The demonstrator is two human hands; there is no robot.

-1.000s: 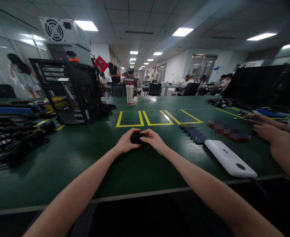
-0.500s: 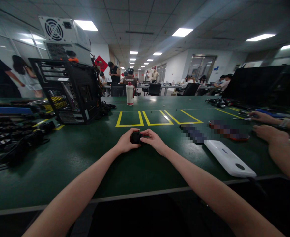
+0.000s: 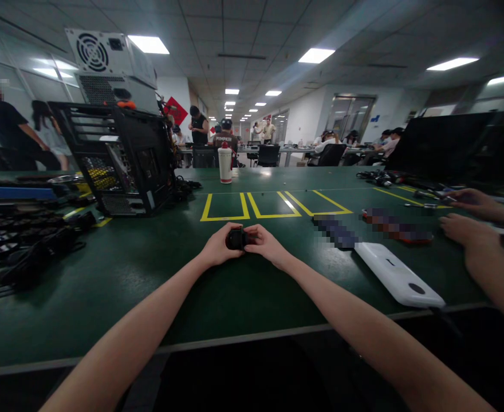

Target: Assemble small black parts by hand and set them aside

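Right fingertips (image 3: 252,230) re-seat slightly; small black object (image 3: 235,239) sits between my gripping left hand (image 3: 216,247) and pinching right hand (image 3: 267,245), long axis unclear.

Centred on the dial, one left hand (image 3: 217,247) and one right hand (image 3: 267,246) met at one small black object (image 3: 235,239). Toward twelve o'clock the desk (image 3: 183,309) bore one white cup (image 3: 225,167) and three yellow tape outlines (image 3: 225,218), and toward ten, one black computer case (image 3: 118,146) under two metal boxes (image 3: 95,54). Two flat pixelated items (image 3: 335,232) and a co-worker's two hands (image 3: 467,229) were toward three, with one white slab (image 3: 398,276) toward four.
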